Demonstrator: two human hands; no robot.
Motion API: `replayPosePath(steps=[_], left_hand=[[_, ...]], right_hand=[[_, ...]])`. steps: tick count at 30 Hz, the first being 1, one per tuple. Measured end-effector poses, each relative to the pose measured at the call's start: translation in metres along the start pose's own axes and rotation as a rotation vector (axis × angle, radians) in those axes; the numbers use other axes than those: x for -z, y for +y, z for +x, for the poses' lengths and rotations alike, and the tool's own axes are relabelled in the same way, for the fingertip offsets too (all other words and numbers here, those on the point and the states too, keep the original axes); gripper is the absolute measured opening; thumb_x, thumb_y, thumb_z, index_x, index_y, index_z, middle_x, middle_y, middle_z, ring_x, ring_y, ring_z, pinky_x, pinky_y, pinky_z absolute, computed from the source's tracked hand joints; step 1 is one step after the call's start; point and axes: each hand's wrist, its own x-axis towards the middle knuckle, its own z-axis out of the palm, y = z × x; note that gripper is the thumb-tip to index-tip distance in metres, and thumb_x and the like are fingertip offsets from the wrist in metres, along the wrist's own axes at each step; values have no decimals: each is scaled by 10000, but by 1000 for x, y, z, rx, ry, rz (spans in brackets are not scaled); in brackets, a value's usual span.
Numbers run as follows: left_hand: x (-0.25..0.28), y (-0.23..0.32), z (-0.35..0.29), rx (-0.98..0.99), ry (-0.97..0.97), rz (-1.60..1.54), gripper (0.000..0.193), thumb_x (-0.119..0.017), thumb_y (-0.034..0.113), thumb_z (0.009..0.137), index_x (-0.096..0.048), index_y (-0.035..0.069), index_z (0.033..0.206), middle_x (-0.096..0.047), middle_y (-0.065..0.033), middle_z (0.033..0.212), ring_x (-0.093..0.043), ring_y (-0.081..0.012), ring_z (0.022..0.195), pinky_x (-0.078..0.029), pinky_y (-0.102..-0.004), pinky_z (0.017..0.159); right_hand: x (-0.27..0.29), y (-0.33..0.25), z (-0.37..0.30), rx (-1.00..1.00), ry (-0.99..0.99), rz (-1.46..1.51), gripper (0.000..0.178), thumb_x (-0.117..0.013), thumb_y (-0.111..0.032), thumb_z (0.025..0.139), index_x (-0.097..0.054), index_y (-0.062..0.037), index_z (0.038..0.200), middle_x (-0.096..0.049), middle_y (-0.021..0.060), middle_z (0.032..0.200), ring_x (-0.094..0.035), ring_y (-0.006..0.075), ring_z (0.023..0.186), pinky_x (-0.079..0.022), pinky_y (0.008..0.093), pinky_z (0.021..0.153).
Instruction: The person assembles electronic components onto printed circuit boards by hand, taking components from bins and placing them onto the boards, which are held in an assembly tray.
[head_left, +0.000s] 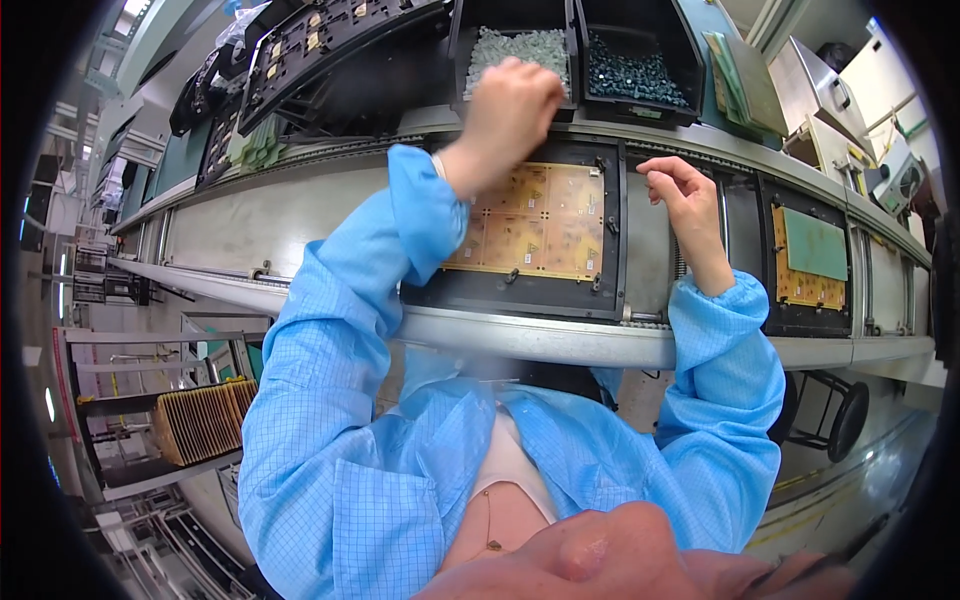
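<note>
My left hand [510, 118] is raised at the near edge of a black bin of small pale translucent parts [515, 48]. Its fingers are curled in and slightly blurred; anything they hold is hidden. Below it, a yellowish-brown circuit board panel [545, 225] lies in a black carrier frame [500, 300] on the conveyor, partly covered by my left wrist and sleeve. My right hand [690, 205] hovers just right of this carrier, thumb and fingertips drawn together. Whatever may be between those fingertips is too small to make out.
A second black bin holds small dark blue parts [635, 75]. Rightward on the conveyor, another carrier holds a board under a green sheet [812, 243]. Upper left stands a tilted black tray [330, 45]. A metal rail [540, 340] runs before me. Lower left, a rack holds upright boards [205, 422].
</note>
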Motion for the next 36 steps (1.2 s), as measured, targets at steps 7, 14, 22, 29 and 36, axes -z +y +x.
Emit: replayPosePath(steps=[7,14,22,29,36], left_hand=[[-15,-28,39,442,-489,-85,211,-734,266,771,-745,92,891,-721,-121,926,-671,-323,924,-530,-406,818],[-18,-48,33,315,-459,-118,208,-732,237,767,-735,78,902,-728,-118,878,-692,-305,855,-539,-399,802],[9,-42,9,306,-184,-397,159,-691,150,798,-718,64,930,-729,-99,869,-704,-259,816,-552,-365,769],[40,-29,-12,473,-240,-954,197,-666,115,898,-708,39,1075,-723,-53,908,-691,-119,829,-554,-253,765],[60,-14,-50,767,-448,-1303,229,-697,121,891,-686,-14,1075,-702,-76,897,-667,-116,800,-544,-248,731]], right_hand=[[-3,7,1,-81,-61,153,220,-594,-51,886,-681,4,1081,-628,8,829,-563,83,763,-457,225,740],[-1,12,7,-222,-138,578,275,-628,-134,964,-623,17,1193,-662,66,968,-630,130,871,-535,280,826],[-5,8,6,-266,-157,650,270,-601,-110,978,-598,22,1213,-686,131,1047,-677,199,966,-566,345,900],[-2,8,8,-268,-176,392,233,-617,-127,975,-643,18,1155,-690,87,986,-660,137,849,-554,276,810],[-25,-17,3,98,-72,-455,139,-658,-63,919,-685,-1,1040,-684,12,906,-585,68,761,-485,216,699]])
